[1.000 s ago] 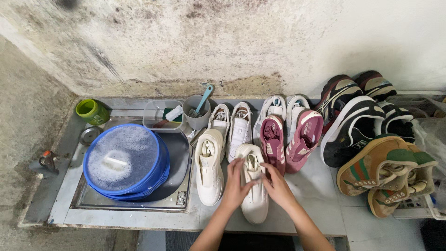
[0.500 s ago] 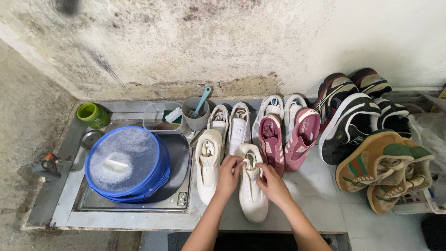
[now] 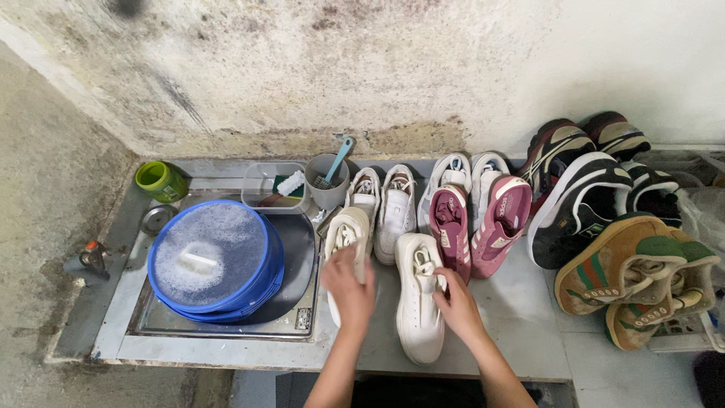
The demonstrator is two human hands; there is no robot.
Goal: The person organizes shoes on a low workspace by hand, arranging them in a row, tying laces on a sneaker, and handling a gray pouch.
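Stained concrete wall, steel sink counter (image 3: 521, 332) lined with shoes.

Right hand (image 3: 458, 306) pinches the laces and tongue of the white sneaker (image 3: 420, 302), which lies toe toward the person at the counter's front edge. Left hand (image 3: 349, 283) rests palm-down, fingers loosely spread, on the cream sneaker (image 3: 343, 234) just beside it; no firm grip visible. To do this well: steady the shoe with one hand and work the laces from the top eyelets, so it can't slide off the edge. Blue basin (image 3: 215, 261) in the sink holds sudsy water with a pale bar-like object in it. Grey cup (image 3: 327, 185) holds a teal-handled brush; clear tub (image 3: 268, 189) holds a sponge. Green cup (image 3: 160, 180): contents unclear.
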